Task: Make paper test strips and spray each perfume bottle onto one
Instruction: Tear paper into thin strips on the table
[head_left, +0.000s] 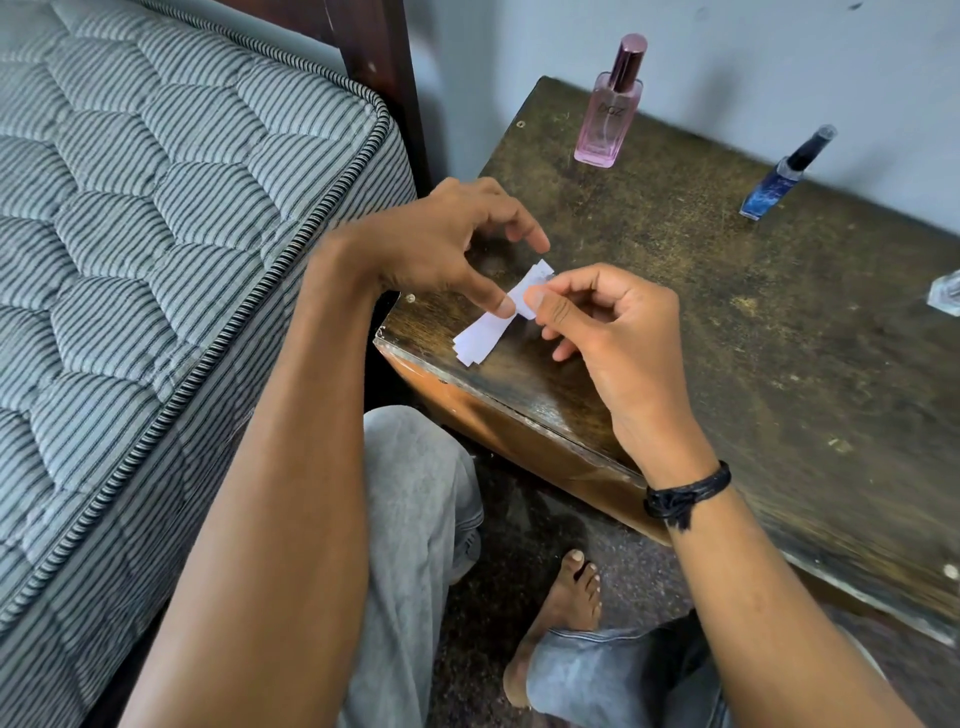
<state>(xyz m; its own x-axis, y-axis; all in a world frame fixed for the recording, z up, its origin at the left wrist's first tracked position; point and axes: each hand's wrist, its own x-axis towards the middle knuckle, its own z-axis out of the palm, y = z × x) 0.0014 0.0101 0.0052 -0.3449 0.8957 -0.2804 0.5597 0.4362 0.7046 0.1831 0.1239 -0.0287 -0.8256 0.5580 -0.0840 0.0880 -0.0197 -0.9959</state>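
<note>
White paper strips (488, 327) lie in a small stack at the table (727, 338) corner, abt 9 o'clock from the R hand (608, 332). R hand pinches one end. L hand (441, 244) presses its thumb on them, other fingers loose. Pink bottle (608, 114) at 12, blue bottle (784, 176) at 2, both w/ caps on. Clear bottle (948, 293) at 3. Strips look made; I think spraying isn't started.
</note>
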